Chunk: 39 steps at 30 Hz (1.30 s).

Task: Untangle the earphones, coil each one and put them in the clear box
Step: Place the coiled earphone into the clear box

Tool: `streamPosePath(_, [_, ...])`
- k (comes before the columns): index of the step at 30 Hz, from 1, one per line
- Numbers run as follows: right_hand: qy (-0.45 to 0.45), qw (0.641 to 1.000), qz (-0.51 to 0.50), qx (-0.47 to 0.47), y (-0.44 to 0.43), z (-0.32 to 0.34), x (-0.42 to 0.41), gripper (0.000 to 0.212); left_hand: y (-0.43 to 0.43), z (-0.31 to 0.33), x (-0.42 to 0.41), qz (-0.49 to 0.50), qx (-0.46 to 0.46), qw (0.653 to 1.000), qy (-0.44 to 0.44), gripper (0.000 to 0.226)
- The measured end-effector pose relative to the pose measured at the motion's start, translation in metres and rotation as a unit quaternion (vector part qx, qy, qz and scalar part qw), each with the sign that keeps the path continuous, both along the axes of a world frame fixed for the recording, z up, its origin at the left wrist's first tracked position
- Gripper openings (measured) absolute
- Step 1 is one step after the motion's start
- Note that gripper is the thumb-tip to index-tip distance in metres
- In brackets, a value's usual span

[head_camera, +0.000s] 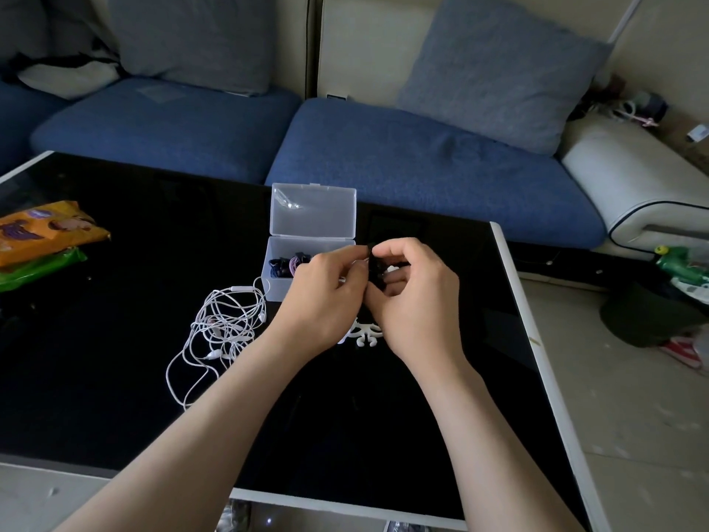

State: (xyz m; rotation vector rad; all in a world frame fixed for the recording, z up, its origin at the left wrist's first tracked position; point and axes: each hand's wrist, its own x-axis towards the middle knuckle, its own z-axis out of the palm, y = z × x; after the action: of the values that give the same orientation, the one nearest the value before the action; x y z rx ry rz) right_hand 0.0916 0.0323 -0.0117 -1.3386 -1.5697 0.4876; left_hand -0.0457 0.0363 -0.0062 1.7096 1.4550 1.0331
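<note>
A clear plastic box stands open on the black table, its lid raised behind it. Dark and purple coiled earphones lie inside. Just in front of the box, my left hand and my right hand meet and pinch a small bundle of black earphone cord between their fingertips. Most of that cord is hidden by the fingers. A tangled heap of white earphones lies on the table to the left of my left hand.
Orange and green snack packets lie at the table's left edge. A white printed ornament shows on the table under my hands. A blue sofa stands behind the table; clutter lies on the floor at right.
</note>
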Motion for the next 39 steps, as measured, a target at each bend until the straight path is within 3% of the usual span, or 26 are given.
streamPosePath(3, [0.01, 1.0, 0.02, -0.01, -0.001, 0.0, 0.001, 0.044, 0.001, 0.0, -0.001, -0.016, -0.012, 1.0, -0.015, 0.027])
streamPosePath(6, [-0.008, 0.999, 0.034, -0.005, -0.003, 0.002, 0.003, 0.047, 0.0, 0.002, -0.002, -0.048, -0.034, 0.993, -0.105, 0.02])
streamPosePath(10, [-0.048, 0.997, 0.042, 0.031, -0.004, 0.004, 0.005, 0.055, 0.004, 0.001, -0.003, -0.002, -0.129, 0.95, -0.286, 0.031])
streamPosePath(13, [-0.072, 0.996, 0.013, 0.051, -0.002, 0.0, 0.003, 0.057, 0.008, -0.001, -0.004, -0.01, -0.182, 0.924, -0.336, 0.034])
streamPosePath(17, [-0.014, 0.998, 0.058, -0.018, -0.001, 0.003, 0.006, 0.07, 0.008, 0.003, -0.007, -0.008, -0.22, 0.888, -0.405, 0.025])
streamPosePath(23, [-0.031, 0.998, 0.06, -0.018, -0.002, -0.002, 0.006, 0.061, 0.007, 0.006, -0.011, -0.008, -0.287, 0.868, -0.404, 0.024])
streamPosePath(30, [0.016, 0.994, 0.09, -0.066, 0.001, 0.003, 0.007, 0.048, 0.01, 0.004, -0.015, -0.027, -0.284, 0.892, -0.351, 0.024])
streamPosePath(34, [-0.005, 0.997, 0.067, -0.047, 0.003, -0.002, 0.007, 0.032, 0.01, 0.006, -0.018, -0.029, -0.288, 0.901, -0.324, 0.018])
streamPosePath(39, [0.039, 0.996, 0.045, -0.068, 0.011, -0.003, 0.005, 0.025, 0.012, 0.004, -0.023, -0.035, -0.27, 0.901, -0.337, 0.026])
